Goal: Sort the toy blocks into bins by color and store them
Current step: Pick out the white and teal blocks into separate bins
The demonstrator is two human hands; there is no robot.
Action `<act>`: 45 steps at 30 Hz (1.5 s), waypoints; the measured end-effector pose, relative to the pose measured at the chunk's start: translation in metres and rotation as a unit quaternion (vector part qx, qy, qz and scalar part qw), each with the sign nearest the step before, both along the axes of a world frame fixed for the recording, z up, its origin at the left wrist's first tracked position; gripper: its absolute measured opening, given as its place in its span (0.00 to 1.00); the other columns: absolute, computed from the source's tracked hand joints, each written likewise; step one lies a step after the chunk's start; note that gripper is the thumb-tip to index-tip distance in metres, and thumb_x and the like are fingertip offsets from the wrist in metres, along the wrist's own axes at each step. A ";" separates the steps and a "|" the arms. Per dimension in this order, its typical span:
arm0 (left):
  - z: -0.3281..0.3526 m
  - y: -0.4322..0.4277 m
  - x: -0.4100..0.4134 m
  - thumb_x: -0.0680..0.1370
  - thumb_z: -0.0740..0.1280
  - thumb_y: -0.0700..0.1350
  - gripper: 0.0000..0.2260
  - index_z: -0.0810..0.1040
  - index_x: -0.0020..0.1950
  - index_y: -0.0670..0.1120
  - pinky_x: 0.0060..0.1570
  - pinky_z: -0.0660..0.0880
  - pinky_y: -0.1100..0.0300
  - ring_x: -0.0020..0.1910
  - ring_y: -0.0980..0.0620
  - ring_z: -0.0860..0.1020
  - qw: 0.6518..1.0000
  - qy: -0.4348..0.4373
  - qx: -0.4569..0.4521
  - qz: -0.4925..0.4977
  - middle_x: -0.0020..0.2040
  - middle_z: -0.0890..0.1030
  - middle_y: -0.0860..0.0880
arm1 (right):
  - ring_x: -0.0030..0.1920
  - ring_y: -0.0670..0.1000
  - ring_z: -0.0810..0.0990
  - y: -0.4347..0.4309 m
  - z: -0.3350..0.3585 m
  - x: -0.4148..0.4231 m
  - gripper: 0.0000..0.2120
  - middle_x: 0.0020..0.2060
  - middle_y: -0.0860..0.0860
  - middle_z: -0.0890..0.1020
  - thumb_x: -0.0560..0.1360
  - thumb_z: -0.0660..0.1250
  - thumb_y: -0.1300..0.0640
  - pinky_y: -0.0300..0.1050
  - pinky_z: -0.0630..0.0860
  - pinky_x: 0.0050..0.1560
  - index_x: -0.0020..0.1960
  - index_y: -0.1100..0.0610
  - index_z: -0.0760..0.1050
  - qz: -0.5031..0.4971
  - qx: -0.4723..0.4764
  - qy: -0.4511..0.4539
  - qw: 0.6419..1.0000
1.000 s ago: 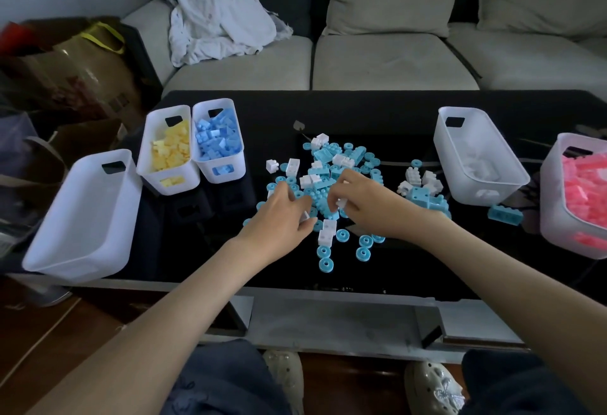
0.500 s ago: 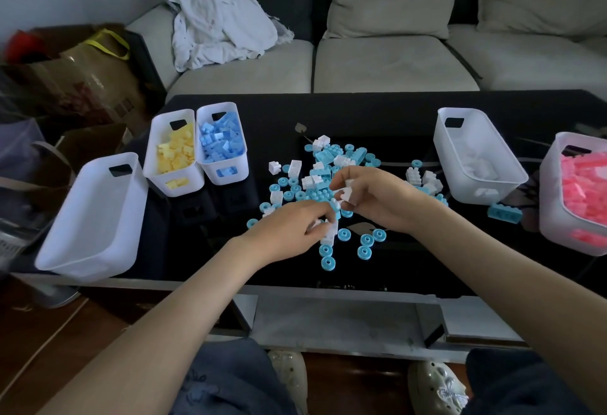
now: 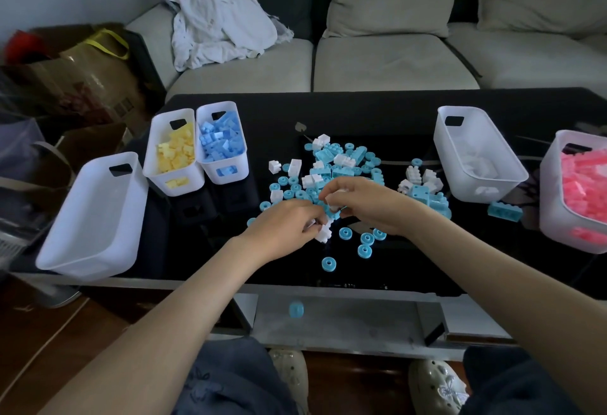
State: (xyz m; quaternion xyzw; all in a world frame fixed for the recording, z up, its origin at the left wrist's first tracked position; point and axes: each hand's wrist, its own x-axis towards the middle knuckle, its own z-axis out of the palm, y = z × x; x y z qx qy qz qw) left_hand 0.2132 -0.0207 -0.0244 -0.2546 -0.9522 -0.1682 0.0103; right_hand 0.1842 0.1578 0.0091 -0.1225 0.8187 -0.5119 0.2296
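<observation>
Pinching a small white block (image 3: 323,234) w/ left grip (image 3: 282,230), fingers curled narrow round it, low over the desk (image 3: 394,112) at the near side of the loose pile. Curled as well on the right grip (image 3: 364,204), closed round white pieces (image 3: 333,208) peeking out btwn fingers & thumb; how many, can't tell. Fingertips of both grips almost meeting, right one a bit farther back.

Just behind: loose pile (image 3: 338,161) of light-blue + white blocks, mid-desk. In front of it, blue rings (image 3: 364,251) lying flat and scattered, one lone ring (image 3: 328,264) nearest the desk's front edge. Beside the right wrist, a smaller cluster (image 3: 423,184) of white & blue blocks. Single blue brick (image 3: 504,210) apart from that, near the pink bin. Blurred blue piece (image 3: 296,310) below the front edge, over the grey lower shelf; resting or in the air, can't tell.

Left side of desk: yellow bin (image 3: 157,181) and blue bin (image 3: 241,168) touching side by side, each approx. half full of its own colour. Nearer & farther left, bare white bin (image 3: 92,217), partly off the desk corner. Right side: white-block bin (image 3: 441,145) w/ a few white blocks at the bottom, then pink bin (image 3: 551,211), well filled, cut off by the frame edge.

Beyond the desk: beige sofa (image 3: 394,66), crumpled white cloth (image 3: 216,20) on its left seat. Brown paper bag (image 3: 82,79) on the floor at far left.
</observation>
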 end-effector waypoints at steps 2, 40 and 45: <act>-0.002 0.001 -0.002 0.78 0.61 0.46 0.07 0.78 0.52 0.51 0.40 0.70 0.61 0.43 0.56 0.73 1.000 0.020 0.000 0.008 0.44 0.76 0.56 | 0.41 0.46 0.75 -0.002 0.002 0.001 0.06 0.42 0.46 0.77 0.76 0.61 0.61 0.36 0.71 0.41 0.49 0.55 0.76 -0.035 0.011 0.040 0.999; 0.074 0.122 0.025 0.79 0.50 0.46 0.15 0.69 0.36 0.44 0.31 0.63 0.59 0.29 0.52 0.66 0.855 -0.340 0.371 0.123 0.31 0.70 0.48 | 0.45 0.45 0.80 0.085 0.035 0.082 0.17 0.50 0.47 0.77 0.75 0.67 0.53 0.32 0.75 0.39 0.64 0.50 0.72 -0.089 0.015 0.135 0.987; 0.092 0.169 0.015 0.79 0.51 0.41 0.14 0.73 0.39 0.45 0.27 0.60 0.63 0.26 0.55 0.64 0.853 -0.346 0.382 0.077 0.24 0.70 0.53 | 0.44 0.48 0.77 0.113 0.047 0.080 0.17 0.49 0.50 0.78 0.77 0.64 0.58 0.42 0.75 0.44 0.65 0.53 0.71 -0.158 0.059 0.243 0.955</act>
